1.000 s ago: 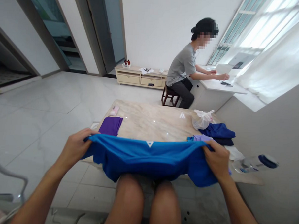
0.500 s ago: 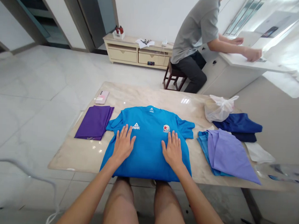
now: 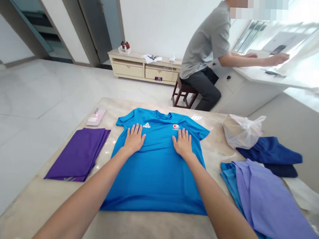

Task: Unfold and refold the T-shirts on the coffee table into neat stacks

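A bright blue T-shirt [image 3: 157, 175] lies front side up on the marble-look table [image 3: 133, 227], its collar pointing away from me and both sleeves out to the sides. My left hand [image 3: 134, 137] rests flat on its chest, just below the white PEAK logo, fingers spread. Flat on the other side of the chest is my right hand [image 3: 183, 141], fingers apart, just under the round red-star badge [image 3: 176, 127]. Small creases run across the cloth between the hands. The whole hem shows on the tabletop.
Folded purple cloth [image 3: 77, 154] lies at the left, with a pink phone [image 3: 96, 117] behind it. To the right are lilac cloth [image 3: 272, 198], dark blue cloth [image 3: 277, 151] and a white plastic bag [image 3: 243, 132]. Beyond the table, a person [image 3: 205, 40] sits on a stool [image 3: 184, 92].
The T-shirt has slid away from me with both hands on it, and its hem now lies on the table instead of at the near edge. My view has moved closer over the table.
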A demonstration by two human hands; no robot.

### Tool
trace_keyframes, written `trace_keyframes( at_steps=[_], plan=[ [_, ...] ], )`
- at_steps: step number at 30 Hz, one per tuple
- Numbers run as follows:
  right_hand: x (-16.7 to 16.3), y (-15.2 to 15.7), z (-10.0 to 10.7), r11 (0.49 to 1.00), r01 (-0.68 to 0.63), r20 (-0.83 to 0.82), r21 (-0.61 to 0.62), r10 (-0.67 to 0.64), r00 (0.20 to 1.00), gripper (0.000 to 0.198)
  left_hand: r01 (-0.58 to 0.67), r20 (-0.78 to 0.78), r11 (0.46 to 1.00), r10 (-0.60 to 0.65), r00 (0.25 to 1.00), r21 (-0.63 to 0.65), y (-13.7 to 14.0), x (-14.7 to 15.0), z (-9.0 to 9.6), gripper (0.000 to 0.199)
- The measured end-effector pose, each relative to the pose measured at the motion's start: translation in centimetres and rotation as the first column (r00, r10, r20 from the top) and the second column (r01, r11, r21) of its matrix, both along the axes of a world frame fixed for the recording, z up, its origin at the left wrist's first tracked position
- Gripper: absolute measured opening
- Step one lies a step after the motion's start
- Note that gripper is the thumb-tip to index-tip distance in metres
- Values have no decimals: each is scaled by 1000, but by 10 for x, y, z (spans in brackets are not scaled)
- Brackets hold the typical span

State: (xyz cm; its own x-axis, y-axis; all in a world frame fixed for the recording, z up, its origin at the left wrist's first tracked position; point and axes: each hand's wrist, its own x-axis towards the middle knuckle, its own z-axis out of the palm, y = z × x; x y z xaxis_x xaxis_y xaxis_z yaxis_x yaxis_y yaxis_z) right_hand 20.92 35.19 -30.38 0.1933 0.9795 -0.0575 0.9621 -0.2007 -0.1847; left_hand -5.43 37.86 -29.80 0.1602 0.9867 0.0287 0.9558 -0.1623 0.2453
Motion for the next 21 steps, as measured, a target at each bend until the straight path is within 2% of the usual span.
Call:
trace_keyframes(
  at_steps=[1, 3, 5, 8, 10, 12, 14, 16, 18, 21],
  plan=[
    [-6, -6, 8, 1000, -15, -42, 21, 16, 999, 75, 16, 65, 1000, -16, 998, 8, -10, 1, 8, 68],
    [-16, -50, 25, 988, -79, -170, 134, 101, 980, 74, 57, 246, 997, -69, 967, 56, -63, -7, 27, 64],
    [-19, -129, 43, 963, -107, -341, 249, 190, 921, 70, 86, 461, 996, -83, 883, 16, -147, -25, 50, 52],
    [-16, -274, 70, 972, 20, -604, 232, 129, 786, 56, 107, 614, 977, 29, 789, -184, -290, -59, 88, 43],
    [-21, -362, 82, 970, 75, -667, 232, 102, 738, 48, 131, 628, 980, -9, 778, -149, -371, -75, 106, 38],
    [-38, -430, 87, 932, 132, -649, 337, 129, 750, 46, 181, 564, 983, -143, 813, -12, -428, -80, 114, 43],
    [-62, -473, 89, 859, 183, -565, 478, 142, 813, 53, 184, 435, 971, -234, 870, 154, -460, -77, 114, 63],
    [-83, -491, 91, 803, 168, -466, 572, 149, 872, 62, 162, 317, 944, -253, 914, 288, -472, -71, 112, 74],
    [-93, -493, 95, 798, 128, -412, 589, 160, 897, 65, 169, 242, 914, -270, 932, 368, -472, -63, 113, 74],
    [-87, -482, 104, 815, 118, -420, 567, 162, 893, 57, 247, 142, 878, -329, 934, 409, -471, -51, 123, 63]
  ],
)
